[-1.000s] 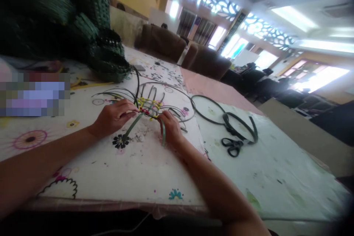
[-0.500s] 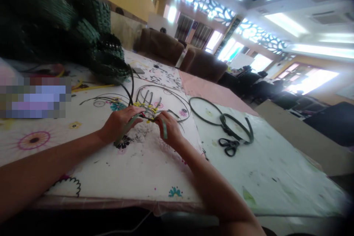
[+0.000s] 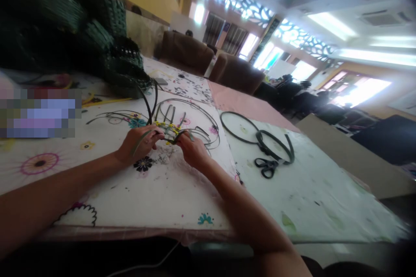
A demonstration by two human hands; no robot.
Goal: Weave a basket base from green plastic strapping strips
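Observation:
A small weaving of dark green and yellow strips (image 3: 168,129) lies between my hands, its long loose strips fanning out over the white floral cloth. My left hand (image 3: 139,143) is closed on the weaving's left edge, with a green strip curving across the back of the fingers. On the right edge, my right hand (image 3: 192,149) pinches the strips near the front corner, and a short strip end sticks out past its fingers. The fingertips of both hands are partly hidden by the strips.
Black-handled scissors (image 3: 267,167) lie on the pale green cloth at the right, beside a coiled dark strip (image 3: 276,147) and a hoop (image 3: 238,127). Dark green woven baskets (image 3: 125,67) are piled at the back left. Brown chairs (image 3: 186,52) stand beyond the table.
My left hand has turned slightly, its fingers now curled more tightly at the edge. The right hand has shifted a little left, and its strip end now points differently. The view has moved slightly.

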